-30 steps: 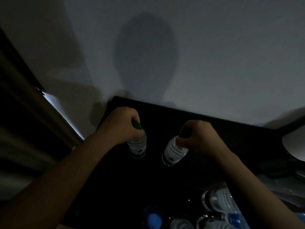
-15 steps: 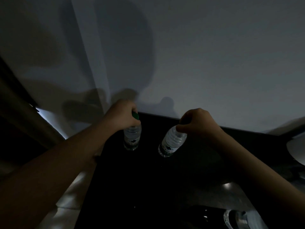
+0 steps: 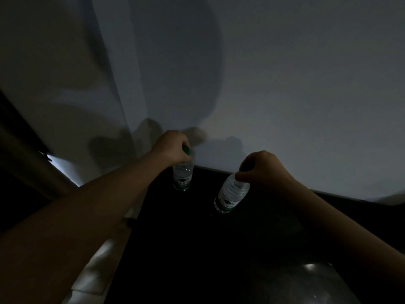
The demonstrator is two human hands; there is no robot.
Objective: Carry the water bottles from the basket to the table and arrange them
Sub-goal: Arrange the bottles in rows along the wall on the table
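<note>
The fingers of the left hand curl tight around the neck of a small clear water bottle, just under its green cap, which peeks out beside the knuckles. This left bottle stands close to upright at the far edge of the dark table, near the middle of the frame, its green label low on the body. Whether its base touches the tabletop is too dark to tell.

The right hand, right of center, is clenched over the top of a second bottle, thumb and fingers pinching the neck so that the cap is hidden inside the fist. This right bottle tilts, its top leaning toward the right of the frame and its base toward the lower left. It sits a little nearer the camera than the left one, and the two are apart with bare dark table between them. Contact with the table cannot be judged here either.

Both forearms run in from the lower corners of the frame. Behind the table, a pale wall fills the upper frame, carrying a large rounded shadow at upper center and softer shadows of the hands just above the table edge. A pale floor strip shows at lower left beside the table.
</note>
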